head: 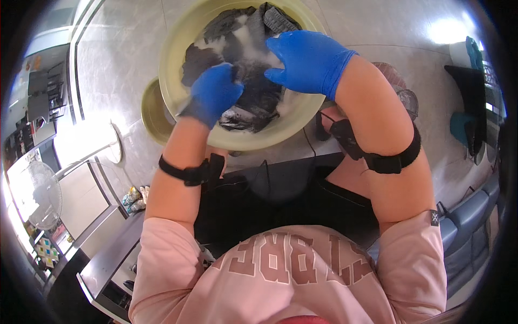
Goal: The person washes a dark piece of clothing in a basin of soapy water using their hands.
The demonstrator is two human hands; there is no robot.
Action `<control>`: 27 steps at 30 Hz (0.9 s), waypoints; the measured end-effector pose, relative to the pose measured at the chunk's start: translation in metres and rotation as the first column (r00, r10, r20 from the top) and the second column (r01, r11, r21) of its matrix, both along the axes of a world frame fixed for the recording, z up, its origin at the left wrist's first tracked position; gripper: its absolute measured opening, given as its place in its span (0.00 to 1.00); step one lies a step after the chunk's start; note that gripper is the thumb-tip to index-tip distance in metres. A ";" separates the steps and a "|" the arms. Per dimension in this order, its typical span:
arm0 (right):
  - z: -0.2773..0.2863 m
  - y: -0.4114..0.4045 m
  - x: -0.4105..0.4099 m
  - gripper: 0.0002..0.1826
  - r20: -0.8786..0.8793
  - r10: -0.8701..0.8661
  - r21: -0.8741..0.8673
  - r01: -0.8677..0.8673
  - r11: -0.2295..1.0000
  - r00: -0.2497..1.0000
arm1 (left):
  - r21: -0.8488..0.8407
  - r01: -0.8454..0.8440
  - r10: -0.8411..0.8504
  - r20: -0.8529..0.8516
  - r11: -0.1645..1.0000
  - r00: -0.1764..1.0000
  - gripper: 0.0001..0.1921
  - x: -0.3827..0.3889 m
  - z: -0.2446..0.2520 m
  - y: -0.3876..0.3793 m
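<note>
A large pale-yellow plastic basin [247,141] stands before me, holding wet dark clothes with white suds [243,36] on them. Among them, a grey garment with a ribbed band [279,20] lies at the far side, and black cloth [263,93] fills the middle. My left hand [214,93], in a blue glove, is closed on the dark cloth at the basin's near left; its fingertips are partly hidden. Over the right side of the clothes is my blue-gloved right hand [307,60], thumb and fingers apart, with suds showing in the gap.
A smaller yellowish basin [156,111] sits partly under the large one on the grey tiled floor [121,60]. Black straps [190,172] circle my forearms. A fan [44,196] and a dark-sided cabinet [113,251] are at left; a dark blue sofa [465,218] is at right.
</note>
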State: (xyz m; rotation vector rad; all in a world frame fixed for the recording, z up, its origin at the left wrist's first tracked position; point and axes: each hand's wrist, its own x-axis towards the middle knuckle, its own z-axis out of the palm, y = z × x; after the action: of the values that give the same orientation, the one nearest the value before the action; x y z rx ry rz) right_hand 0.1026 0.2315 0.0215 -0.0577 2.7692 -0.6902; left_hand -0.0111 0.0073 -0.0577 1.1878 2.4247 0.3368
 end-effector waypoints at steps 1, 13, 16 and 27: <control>0.000 0.000 0.000 0.26 0.024 0.021 0.007 -0.021 1.000 0.999 | -0.118 0.056 -0.061 -0.035 0.991 0.998 0.16 -0.001 -0.023 -0.003; -0.015 -0.004 -0.003 0.25 0.060 0.024 0.011 -0.025 1.000 0.998 | 0.017 0.207 -0.201 0.332 0.978 0.922 0.18 0.030 -0.013 0.021; -0.015 -0.004 -0.003 0.23 -0.005 0.017 0.038 -0.016 0.999 1.000 | -0.071 0.075 -0.050 0.300 0.995 0.953 0.20 0.015 0.048 0.021; -0.028 -0.011 0.002 0.29 -0.095 -0.027 -0.006 0.026 1.000 0.995 | -0.064 0.147 -0.127 0.247 0.987 0.961 0.21 0.027 -0.059 0.003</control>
State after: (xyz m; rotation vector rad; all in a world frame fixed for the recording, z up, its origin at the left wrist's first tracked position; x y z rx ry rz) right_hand 0.1051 0.2210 -0.0063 -0.0563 2.8635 -0.7188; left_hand 0.0161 0.0104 -0.1167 1.1968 2.1146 0.3174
